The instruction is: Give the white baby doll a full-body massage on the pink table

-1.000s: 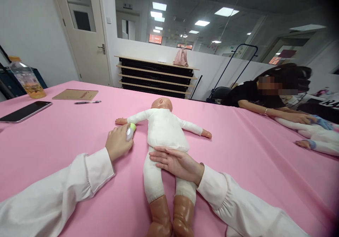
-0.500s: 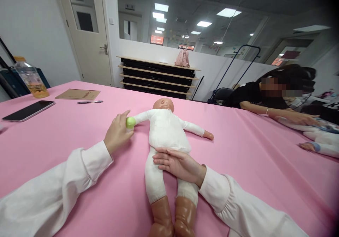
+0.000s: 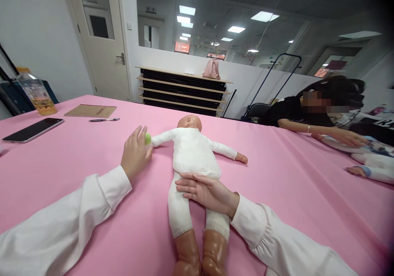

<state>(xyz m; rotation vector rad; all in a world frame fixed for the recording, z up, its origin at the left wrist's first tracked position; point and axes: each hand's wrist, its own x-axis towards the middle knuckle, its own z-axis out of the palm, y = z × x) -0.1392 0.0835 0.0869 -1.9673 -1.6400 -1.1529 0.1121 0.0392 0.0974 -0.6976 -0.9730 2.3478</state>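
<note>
A baby doll (image 3: 194, 150) with a white cloth body and tan plastic head, hand and lower legs lies stretched out on the pink-covered table, its head at the far end. At the end of the doll's left-side arm in the picture, my left hand (image 3: 135, 155) is curled around a small light-green ball (image 3: 148, 139). The fingers, slightly blurred, hide most of that ball. My right hand (image 3: 207, 192) rests flat across the doll's upper thighs, just below the torso, fingers stretched out and holding nothing.
To the left are a phone (image 3: 33, 130), a bottle (image 3: 38, 93), a brown notebook (image 3: 90, 110) and a pen (image 3: 104, 120). At the far right, another person (image 3: 289, 111) leans over a clothed doll (image 3: 378, 146). A low black shelf stack (image 3: 183, 89) stands behind the table.
My left hand has turned and shifted slightly up, with the green ball moving a little left and now more covered by the fingers. The right hand stays on the doll.
</note>
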